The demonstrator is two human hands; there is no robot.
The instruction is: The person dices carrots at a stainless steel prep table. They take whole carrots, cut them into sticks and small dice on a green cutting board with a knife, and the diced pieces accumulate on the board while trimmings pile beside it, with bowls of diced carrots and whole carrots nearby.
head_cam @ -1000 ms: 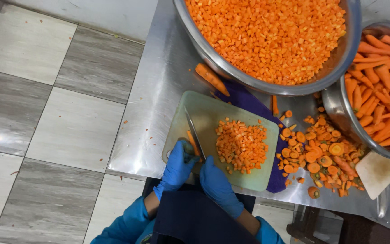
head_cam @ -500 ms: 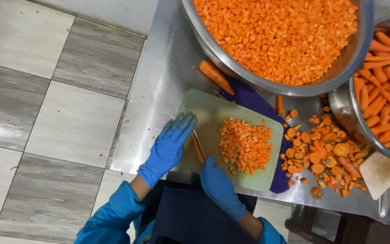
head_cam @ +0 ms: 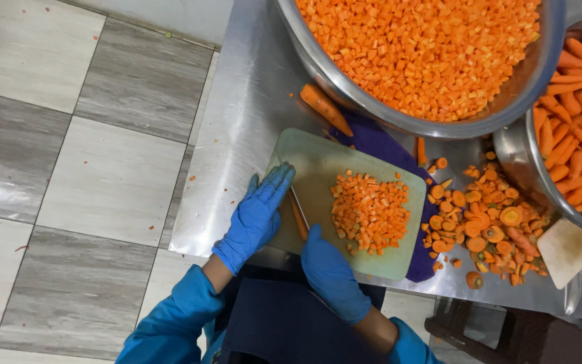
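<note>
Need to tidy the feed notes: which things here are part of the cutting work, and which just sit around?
In use: left hand, right hand, pale green cutting board, pile of diced orange carrot, knife.
Lying about: whole carrot, purple cloth, heap of carrot end scraps, white scraper.

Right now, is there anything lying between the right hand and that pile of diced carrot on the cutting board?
Nothing visible does. The right hand sits at the near edge of the cutting board, and the diced carrot pile lies just beyond its fingertips with only bare board between. The knife lies off to the left side.
</note>
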